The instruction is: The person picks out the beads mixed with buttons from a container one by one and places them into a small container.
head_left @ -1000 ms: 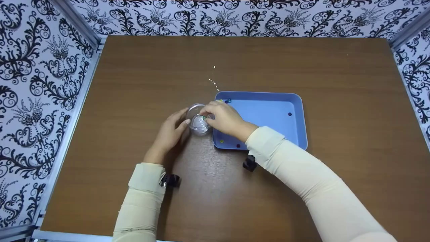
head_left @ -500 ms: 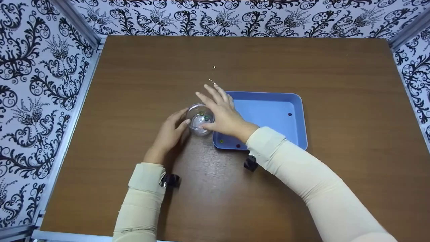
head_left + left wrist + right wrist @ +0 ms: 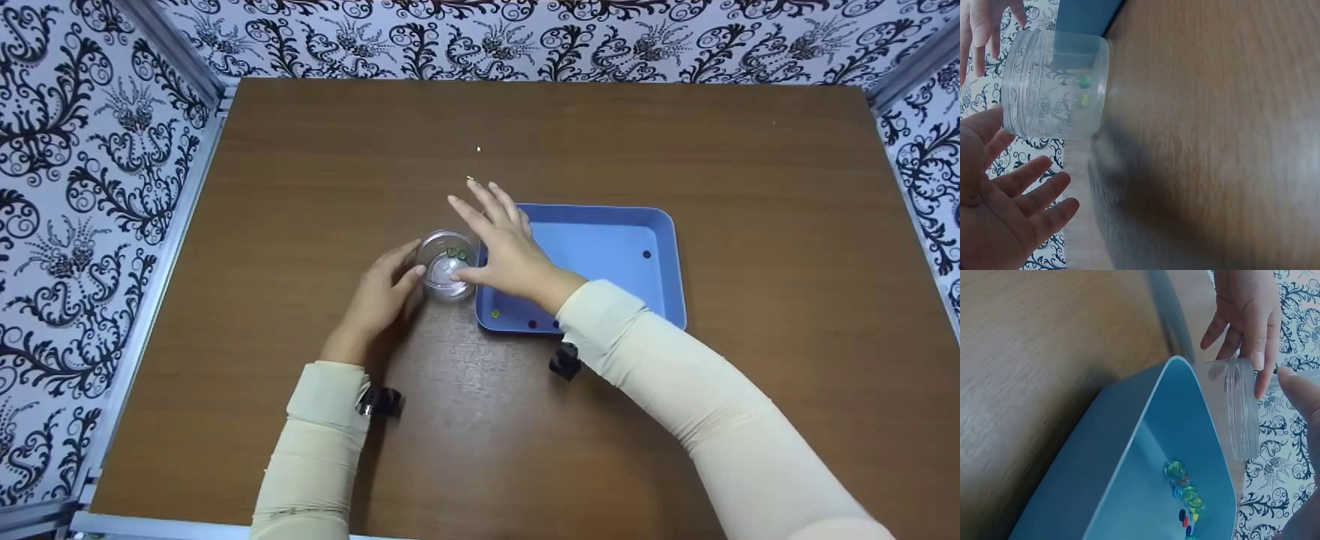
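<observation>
A clear plastic jar (image 3: pixel 444 291) stands on the table against the left end of a blue tray (image 3: pixel 679 274). My left hand (image 3: pixel 375 296) touches the near-left side of its rim with thumb and forefinger, the other fingers spread loosely. Low in the jar lie a green bead (image 3: pixel 1084 82) and a yellow-green bead (image 3: pixel 1084 101). My right hand (image 3: pixel 514 251) hovers over the jar's right edge and the tray's left end, fingers extended and apart, holding nothing. Beneath it, glass beads (image 3: pixel 1189 493) in yellow-green lie in the tray with small red and blue pieces (image 3: pixel 1185 521).
A dark bead (image 3: pixel 646 255) sits near the tray's right wall. Along the near wall are a yellow bead (image 3: pixel 495 314) and a dark red one (image 3: pixel 532 324). Small bright specks (image 3: pixel 478 149) show on the table (image 3: pixel 337 165) beyond the tray. Patterned walls (image 3: pixel 495 41) border the table.
My right hand pinched a green bead over the jar, then let it drop in and spread its fingers. It has since shifted slightly right. My left hand and the jar stay put.
</observation>
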`<state>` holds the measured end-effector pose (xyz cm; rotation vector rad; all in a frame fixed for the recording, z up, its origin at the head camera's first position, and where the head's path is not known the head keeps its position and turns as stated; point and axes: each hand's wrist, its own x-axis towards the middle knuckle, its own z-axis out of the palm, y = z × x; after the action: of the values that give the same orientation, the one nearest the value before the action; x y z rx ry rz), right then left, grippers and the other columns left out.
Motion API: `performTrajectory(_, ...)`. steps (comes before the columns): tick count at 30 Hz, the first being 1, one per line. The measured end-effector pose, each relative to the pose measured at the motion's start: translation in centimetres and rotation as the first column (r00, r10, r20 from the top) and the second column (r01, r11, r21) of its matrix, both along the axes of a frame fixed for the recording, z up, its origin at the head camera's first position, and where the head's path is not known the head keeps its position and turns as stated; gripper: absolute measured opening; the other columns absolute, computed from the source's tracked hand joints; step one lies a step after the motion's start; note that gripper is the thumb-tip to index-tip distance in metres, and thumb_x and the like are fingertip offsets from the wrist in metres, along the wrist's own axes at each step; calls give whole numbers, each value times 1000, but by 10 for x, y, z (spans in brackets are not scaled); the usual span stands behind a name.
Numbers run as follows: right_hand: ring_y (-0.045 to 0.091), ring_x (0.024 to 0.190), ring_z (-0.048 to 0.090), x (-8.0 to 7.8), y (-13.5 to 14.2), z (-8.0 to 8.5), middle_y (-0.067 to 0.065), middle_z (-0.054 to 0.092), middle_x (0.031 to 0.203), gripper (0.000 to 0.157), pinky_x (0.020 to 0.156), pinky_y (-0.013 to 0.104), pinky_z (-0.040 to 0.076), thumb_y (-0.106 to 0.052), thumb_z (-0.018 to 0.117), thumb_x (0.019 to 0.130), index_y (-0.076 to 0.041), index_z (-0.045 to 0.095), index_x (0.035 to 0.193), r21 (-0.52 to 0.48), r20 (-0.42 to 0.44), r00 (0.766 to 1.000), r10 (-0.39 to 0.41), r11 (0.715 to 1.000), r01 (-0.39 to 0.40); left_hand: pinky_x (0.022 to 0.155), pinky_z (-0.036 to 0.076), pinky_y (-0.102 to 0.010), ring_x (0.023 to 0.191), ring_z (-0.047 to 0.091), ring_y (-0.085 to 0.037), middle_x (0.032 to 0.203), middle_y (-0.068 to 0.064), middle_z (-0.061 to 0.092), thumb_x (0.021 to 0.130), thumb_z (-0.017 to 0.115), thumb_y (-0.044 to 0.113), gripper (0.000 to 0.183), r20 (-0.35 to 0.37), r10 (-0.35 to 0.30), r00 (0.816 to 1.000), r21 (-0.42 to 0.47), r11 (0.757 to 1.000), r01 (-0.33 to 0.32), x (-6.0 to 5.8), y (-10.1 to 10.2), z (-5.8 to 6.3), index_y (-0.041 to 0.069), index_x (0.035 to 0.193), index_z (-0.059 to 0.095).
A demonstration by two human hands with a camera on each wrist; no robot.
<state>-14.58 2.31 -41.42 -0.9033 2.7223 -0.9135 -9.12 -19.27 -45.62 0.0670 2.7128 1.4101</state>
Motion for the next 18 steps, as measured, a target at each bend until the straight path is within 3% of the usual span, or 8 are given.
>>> performTrajectory(8, 27, 148, 1, -3, 8, 1, -2, 7, 162, 99, 115, 62, 8, -37, 82, 76, -26, 23, 155, -27, 51, 998, -31, 999, 33, 116, 26, -43, 136, 39, -31, 143, -16, 49, 98, 56, 19, 45, -4, 4, 1000, 7, 1000, -4, 1, 1, 1, 6, 141, 49)
performTrajectory(18, 29, 147, 7, -7, 16, -1, 5, 13, 161, 99, 116, 59, 9, -34, 83, 76, -24, 24, 154, -60, 88, 994, -59, 996, 65, 116, 26, -43, 136, 39, -32, 143, -16, 49, 98, 56, 18, 45, 2, 2, 1000, 5, 1000, -2, 0, 1, 1, 7, 141, 49)
